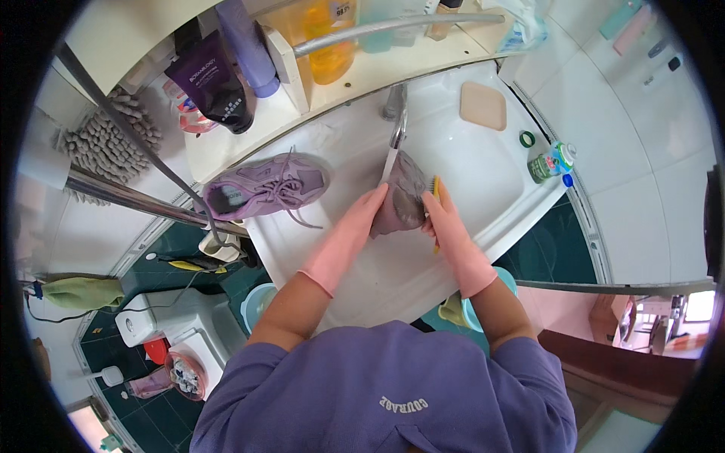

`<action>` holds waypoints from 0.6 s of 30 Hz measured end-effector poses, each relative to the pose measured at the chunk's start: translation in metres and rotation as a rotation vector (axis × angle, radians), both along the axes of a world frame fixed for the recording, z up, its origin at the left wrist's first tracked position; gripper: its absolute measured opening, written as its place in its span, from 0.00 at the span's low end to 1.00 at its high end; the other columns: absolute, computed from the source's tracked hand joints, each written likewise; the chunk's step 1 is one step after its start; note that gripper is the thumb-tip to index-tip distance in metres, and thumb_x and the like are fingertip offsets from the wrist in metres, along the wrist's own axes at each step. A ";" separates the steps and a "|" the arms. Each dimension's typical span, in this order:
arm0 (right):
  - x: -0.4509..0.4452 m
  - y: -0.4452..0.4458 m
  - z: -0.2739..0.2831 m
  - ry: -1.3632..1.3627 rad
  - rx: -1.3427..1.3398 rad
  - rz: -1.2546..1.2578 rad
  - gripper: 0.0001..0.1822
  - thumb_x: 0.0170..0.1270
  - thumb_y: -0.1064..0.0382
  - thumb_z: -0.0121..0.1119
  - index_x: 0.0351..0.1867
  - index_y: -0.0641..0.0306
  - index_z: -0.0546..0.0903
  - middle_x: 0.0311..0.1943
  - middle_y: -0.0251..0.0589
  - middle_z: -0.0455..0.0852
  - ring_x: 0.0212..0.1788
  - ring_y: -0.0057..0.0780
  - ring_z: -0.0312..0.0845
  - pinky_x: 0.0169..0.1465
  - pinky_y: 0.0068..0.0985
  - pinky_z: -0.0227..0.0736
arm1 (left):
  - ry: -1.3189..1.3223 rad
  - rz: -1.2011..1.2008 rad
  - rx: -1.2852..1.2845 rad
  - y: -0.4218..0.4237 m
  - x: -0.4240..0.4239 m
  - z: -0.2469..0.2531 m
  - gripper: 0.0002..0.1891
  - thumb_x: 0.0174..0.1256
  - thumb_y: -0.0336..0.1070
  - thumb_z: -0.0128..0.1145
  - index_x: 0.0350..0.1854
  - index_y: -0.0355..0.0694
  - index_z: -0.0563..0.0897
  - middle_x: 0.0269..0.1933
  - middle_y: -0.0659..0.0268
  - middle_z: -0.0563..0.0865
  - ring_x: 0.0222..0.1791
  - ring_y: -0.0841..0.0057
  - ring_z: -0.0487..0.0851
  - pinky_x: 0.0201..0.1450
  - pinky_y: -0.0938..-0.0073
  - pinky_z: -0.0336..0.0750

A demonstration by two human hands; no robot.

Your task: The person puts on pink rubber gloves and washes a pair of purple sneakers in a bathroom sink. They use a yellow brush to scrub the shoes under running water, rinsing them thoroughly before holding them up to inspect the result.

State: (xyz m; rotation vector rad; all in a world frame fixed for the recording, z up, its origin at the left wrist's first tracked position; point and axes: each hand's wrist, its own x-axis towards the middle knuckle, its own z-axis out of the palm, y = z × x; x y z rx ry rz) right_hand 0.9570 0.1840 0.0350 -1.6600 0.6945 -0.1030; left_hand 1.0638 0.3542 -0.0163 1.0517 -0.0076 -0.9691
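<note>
Both hands wear pink rubber gloves. Under the chrome faucet (399, 122), my left hand (371, 206) grips the left side of a wet mauve shoe (401, 195), whose far end is beneath the spout. My right hand (440, 215) holds a yellow-handled brush (436, 184) against the shoe's right side; the bristles face the shoe and the fingers hide much of the handle. A second purple sneaker (266, 187), with loose laces, lies on its side on the left part of the white sink (368, 283).
A beige soap dish (483, 106) sits at the back right of the sink. Near its right edge are a green ring (527, 139) and a small bottle (546, 164). Tubes and an orange bottle (331, 45) line the shelf behind. A metal bar (147, 198) crosses at left.
</note>
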 end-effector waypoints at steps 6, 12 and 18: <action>0.013 0.021 0.044 -0.061 -0.694 0.534 0.28 0.78 0.50 0.52 0.77 0.46 0.67 0.48 0.60 0.87 0.49 0.57 0.85 0.53 0.44 0.78 | 0.204 0.085 -0.133 -0.001 0.022 -0.015 0.19 0.81 0.45 0.49 0.60 0.38 0.82 0.55 0.66 0.87 0.55 0.75 0.86 0.56 0.70 0.81; 0.049 0.019 0.022 -0.291 -0.658 0.502 0.27 0.77 0.52 0.54 0.76 0.41 0.69 0.44 0.52 0.89 0.43 0.55 0.86 0.46 0.40 0.81 | 0.277 0.194 -0.066 0.000 0.027 0.000 0.19 0.80 0.41 0.49 0.63 0.37 0.81 0.56 0.64 0.87 0.56 0.73 0.86 0.57 0.68 0.82; 0.060 0.060 0.075 -0.116 -0.670 0.772 0.28 0.76 0.53 0.56 0.76 0.41 0.70 0.43 0.49 0.89 0.41 0.51 0.86 0.46 0.37 0.81 | -0.095 0.025 -0.027 0.015 0.074 -0.110 0.20 0.78 0.48 0.51 0.59 0.39 0.83 0.52 0.66 0.89 0.48 0.72 0.89 0.52 0.69 0.83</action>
